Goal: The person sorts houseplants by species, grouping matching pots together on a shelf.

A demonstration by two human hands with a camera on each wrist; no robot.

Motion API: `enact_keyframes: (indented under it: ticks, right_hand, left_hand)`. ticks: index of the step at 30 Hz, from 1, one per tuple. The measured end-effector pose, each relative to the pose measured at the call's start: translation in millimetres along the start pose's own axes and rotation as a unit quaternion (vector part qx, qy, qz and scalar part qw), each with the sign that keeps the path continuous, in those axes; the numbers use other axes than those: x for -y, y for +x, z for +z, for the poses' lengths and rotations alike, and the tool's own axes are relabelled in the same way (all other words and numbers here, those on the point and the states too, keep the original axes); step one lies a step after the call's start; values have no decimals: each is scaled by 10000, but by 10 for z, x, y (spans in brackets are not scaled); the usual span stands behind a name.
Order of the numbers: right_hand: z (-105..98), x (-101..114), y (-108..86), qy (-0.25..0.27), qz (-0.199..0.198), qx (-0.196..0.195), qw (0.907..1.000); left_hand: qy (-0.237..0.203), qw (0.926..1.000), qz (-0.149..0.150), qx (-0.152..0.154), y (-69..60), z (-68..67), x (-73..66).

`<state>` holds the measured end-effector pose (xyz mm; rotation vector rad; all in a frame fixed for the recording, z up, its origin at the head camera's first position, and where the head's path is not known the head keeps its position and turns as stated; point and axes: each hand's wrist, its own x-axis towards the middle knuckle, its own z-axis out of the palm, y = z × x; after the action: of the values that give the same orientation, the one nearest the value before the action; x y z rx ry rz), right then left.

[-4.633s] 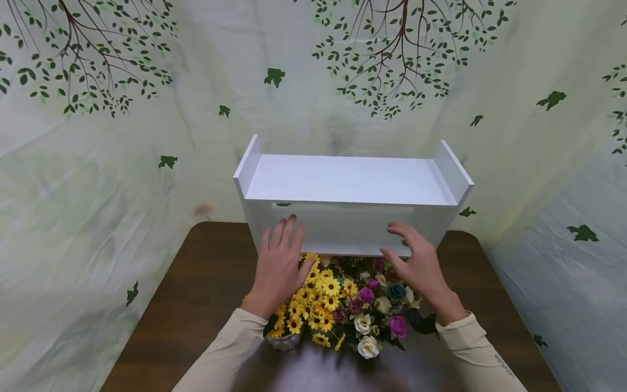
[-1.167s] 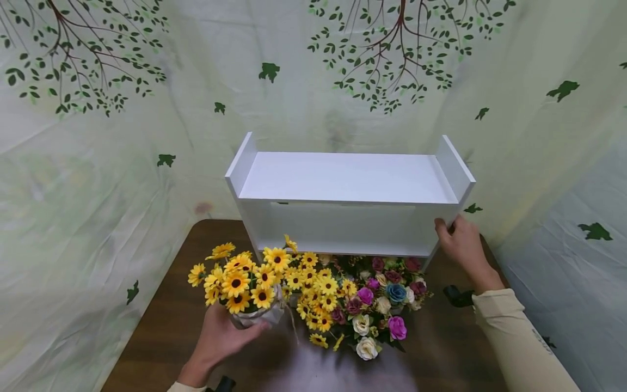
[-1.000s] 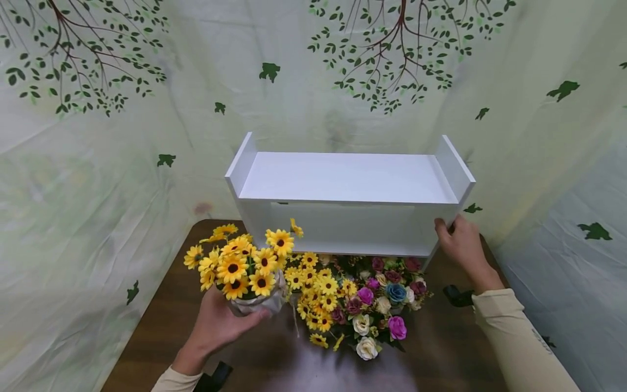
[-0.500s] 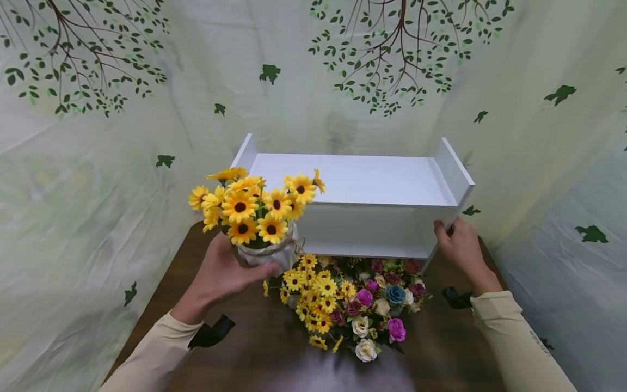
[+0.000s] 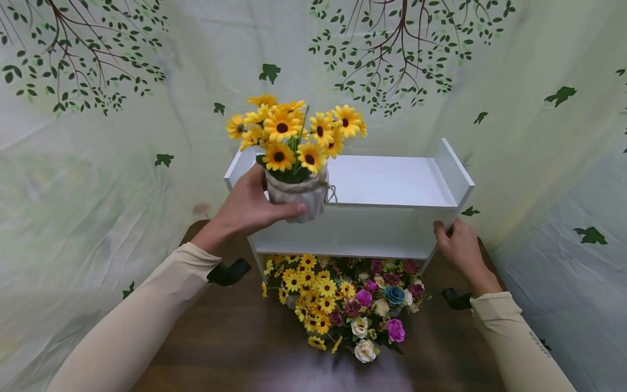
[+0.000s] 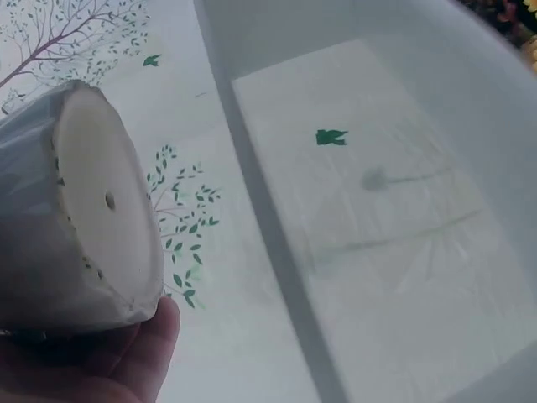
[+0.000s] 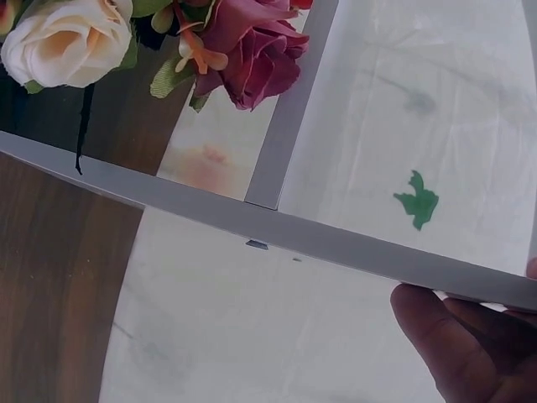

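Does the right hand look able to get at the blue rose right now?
Probably not until it lets go: the right hand is holding the white shelf's side panel. Once free, likely yes; the blue rose is close by, and the head view shows nothing covering it.

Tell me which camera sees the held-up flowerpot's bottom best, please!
The left wrist view: the pale bottom faces it, even showing a dark spot. The head view shows only the side of the flowerpot and its yellow flowers. The right wrist view doesn't show it.
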<state>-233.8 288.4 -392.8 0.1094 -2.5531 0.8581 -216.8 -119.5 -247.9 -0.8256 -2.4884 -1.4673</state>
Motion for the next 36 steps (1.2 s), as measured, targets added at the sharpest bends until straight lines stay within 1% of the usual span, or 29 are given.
enact_keyframes:
  ticks: [1,4,8,9,12,15,19,23,27,31,36]
  right_hand:
    - [5,2,1,6,-21,1,10000]
    - [9,4,1,-22,-41,-13,10000]
    - [-2,5,-9,-75,85,60,9999]
    - [-3,5,-13,-91,118,93,9998]
    - [8,-6,-23,-76,93,80,9999]
    - [14,-13,-28,-47,-53,-47,10000]
    - [17,-4,-21,32,-155,-199,9997]
    - [45,15,-2,86,20,-216,9997]
    - [90,27,4,113,257,-317,9991]
    - [122,41,2,164,315,-553,9978]
    - [130,40,-2,172,306,-783,9963]
  left_hand:
    - [58,10000,-46,-2,52,7,-21]
    - [53,9999,-97,-24,235,65,-69]
    - [-220,9994,-249,-46,465,195,-109]
    - [-278,9990,-329,-70,518,234,-109]
    - [-393,9979,-489,-129,654,344,-107]
    - [-245,9973,-667,-203,785,459,-96]
    - [34,9967,-798,-173,940,608,-85]
    - [152,9959,-880,-121,1044,736,-62]
    - [128,9956,-918,-99,1104,840,-26]
    - [136,9958,-910,-35,1145,916,2]
    - [268,9960,-856,62,1192,981,5]
